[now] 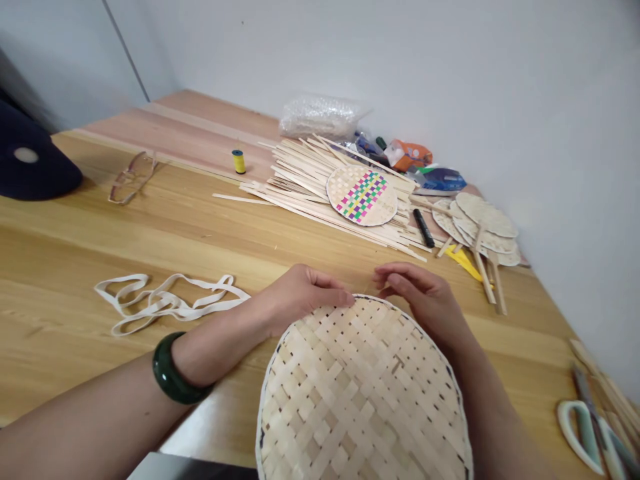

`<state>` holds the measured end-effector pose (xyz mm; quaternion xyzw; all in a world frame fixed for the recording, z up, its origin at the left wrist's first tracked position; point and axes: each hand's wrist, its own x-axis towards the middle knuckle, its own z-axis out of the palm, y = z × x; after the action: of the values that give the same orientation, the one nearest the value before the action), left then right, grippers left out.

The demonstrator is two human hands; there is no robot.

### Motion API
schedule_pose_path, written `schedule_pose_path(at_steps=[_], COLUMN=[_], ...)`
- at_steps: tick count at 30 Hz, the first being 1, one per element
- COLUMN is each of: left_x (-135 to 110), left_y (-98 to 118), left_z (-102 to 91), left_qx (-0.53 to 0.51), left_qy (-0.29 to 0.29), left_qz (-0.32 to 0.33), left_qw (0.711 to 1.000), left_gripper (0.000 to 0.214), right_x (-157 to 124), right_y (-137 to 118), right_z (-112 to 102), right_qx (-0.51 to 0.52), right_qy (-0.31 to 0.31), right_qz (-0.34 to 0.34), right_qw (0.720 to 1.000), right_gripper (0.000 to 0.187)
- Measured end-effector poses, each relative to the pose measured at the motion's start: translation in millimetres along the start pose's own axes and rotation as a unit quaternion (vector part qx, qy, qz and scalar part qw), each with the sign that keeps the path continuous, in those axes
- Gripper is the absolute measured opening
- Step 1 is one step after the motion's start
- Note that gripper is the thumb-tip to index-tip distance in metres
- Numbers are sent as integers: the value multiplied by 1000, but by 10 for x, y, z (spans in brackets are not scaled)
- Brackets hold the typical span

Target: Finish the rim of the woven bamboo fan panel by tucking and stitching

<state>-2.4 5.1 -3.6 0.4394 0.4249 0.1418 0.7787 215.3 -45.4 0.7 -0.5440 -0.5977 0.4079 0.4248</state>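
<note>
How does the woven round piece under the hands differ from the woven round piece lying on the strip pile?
The near woven piece is plain pale, while the far woven piece carries a pink, green, purple and yellow checked patch. The near one looks larger and both hands, left hand and right hand, touch its far rim; the far one lies untouched on the strip pile. Both are flat weaves.

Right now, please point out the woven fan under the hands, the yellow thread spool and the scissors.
woven fan [360, 393]: head view, middle of the weave.
yellow thread spool [239, 161]: head view, yellow side.
scissors [583, 420]: head view, white handle loop.

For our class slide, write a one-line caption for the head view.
Both hands, left hand and right hand, pinch the far rim of a woven bamboo fan.
</note>
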Motion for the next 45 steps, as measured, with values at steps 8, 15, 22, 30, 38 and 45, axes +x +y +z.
schedule_pose_path(at_steps=[8,15,22,30,38,45], left_x=[35,36,44,30,25,40], left_y=[-46,-46,-42,-43,-48,-33], left_z=[-13,38,22,31,51,7], left_qx=[98,147,170,189,179,178], left_qy=[11,42,73,53,91,115], left_qz=[69,82,109,108,124,131], left_qw=[993,985,977,974,972,968], left_gripper=[21,16,16,22,18,23], right_x=[-69,-169,-287,-290,-346,-312], right_y=[-187,-231,-310,-301,-340,-300], right_z=[205,305,371,415,463,459], right_qx=[-282,-221,-90,-222,-313,-257], right_qy=[-3,54,78,186,187,204], right_qz=[-252,-269,-70,-158,-165,-119], right_qw=[926,936,990,944,916,937], right_gripper=[12,14,6,8,12,11])
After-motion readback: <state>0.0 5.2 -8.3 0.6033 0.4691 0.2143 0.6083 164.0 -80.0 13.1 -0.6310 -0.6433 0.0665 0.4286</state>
